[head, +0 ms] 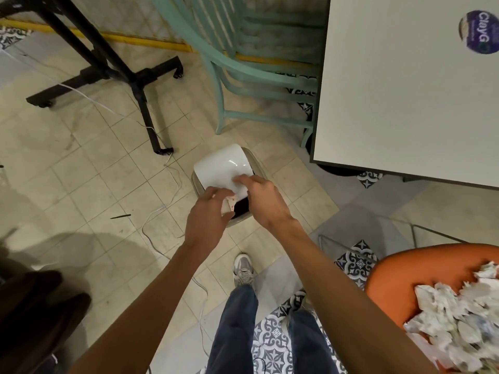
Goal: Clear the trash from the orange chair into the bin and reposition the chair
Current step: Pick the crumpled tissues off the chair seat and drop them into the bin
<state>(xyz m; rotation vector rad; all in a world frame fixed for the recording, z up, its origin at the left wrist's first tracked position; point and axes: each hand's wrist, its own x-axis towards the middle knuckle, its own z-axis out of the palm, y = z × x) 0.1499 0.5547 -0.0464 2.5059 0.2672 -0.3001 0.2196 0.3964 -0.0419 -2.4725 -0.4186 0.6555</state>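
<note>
The tiled floor (89, 163) carries the bin (244, 221), the orange chair (421, 268), a teal chair (243, 76), a black stand (135, 79), white cables (172, 190) and a dark stick (120, 216).

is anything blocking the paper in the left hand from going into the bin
Nothing visible: the right hand pushes the bin's white swing lid aside, exposing a dark opening beside the crumpled paper in the left hand.

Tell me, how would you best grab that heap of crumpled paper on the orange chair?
Probably pinch or scoop the crumpled paper from above, at the heap's left edge where loose wads stick up. The chair cups it from below and behind, so the top and left are the open sides. The left hand already holds a wad over the bin; the right hand presses the lid.
</note>
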